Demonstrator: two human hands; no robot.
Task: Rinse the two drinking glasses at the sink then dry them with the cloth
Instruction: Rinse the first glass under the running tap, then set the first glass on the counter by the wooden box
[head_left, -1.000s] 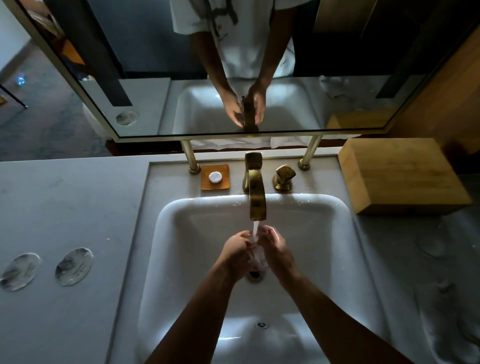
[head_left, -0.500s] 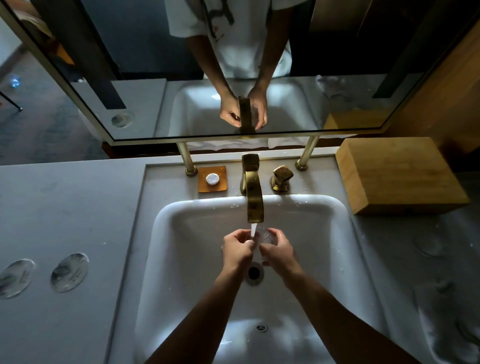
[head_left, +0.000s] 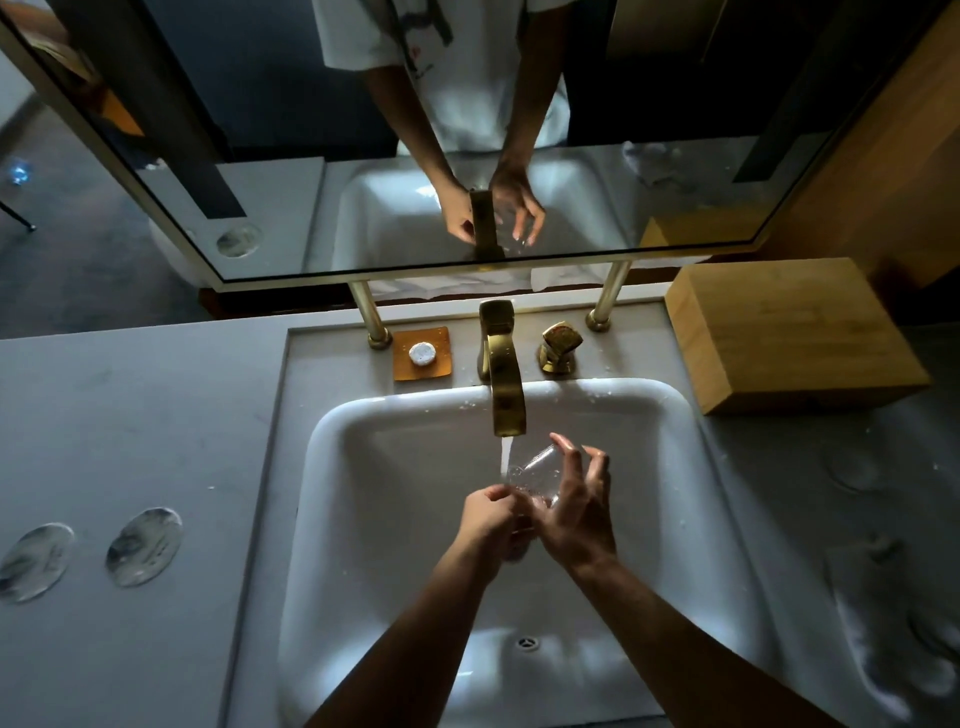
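Observation:
A clear drinking glass (head_left: 535, 474) lies tilted on its side over the white sink (head_left: 395, 467), just right of the water stream (head_left: 506, 457) running from the gold faucet (head_left: 503, 382). My left hand (head_left: 488, 522) pinches the glass's near end. My right hand (head_left: 574, 512) cups its right side, with the upper fingers spread above it. On the dim counter to the right lies a pale cloth (head_left: 878, 649). A faint round shape (head_left: 852, 467) beyond it may be the second glass; I cannot tell.
Two round clear discs (head_left: 143, 545) (head_left: 34, 561) lie on the left counter. A soap dish (head_left: 422, 354) and the gold tap handle (head_left: 558, 348) flank the faucet. A wooden box (head_left: 789, 338) stands at the back right. The mirror (head_left: 415, 156) rises behind the sink.
Both hands rose from low over the drain toward the spout. The glass now shows between them, tilted beside the stream, and my right hand's fingers have spread.

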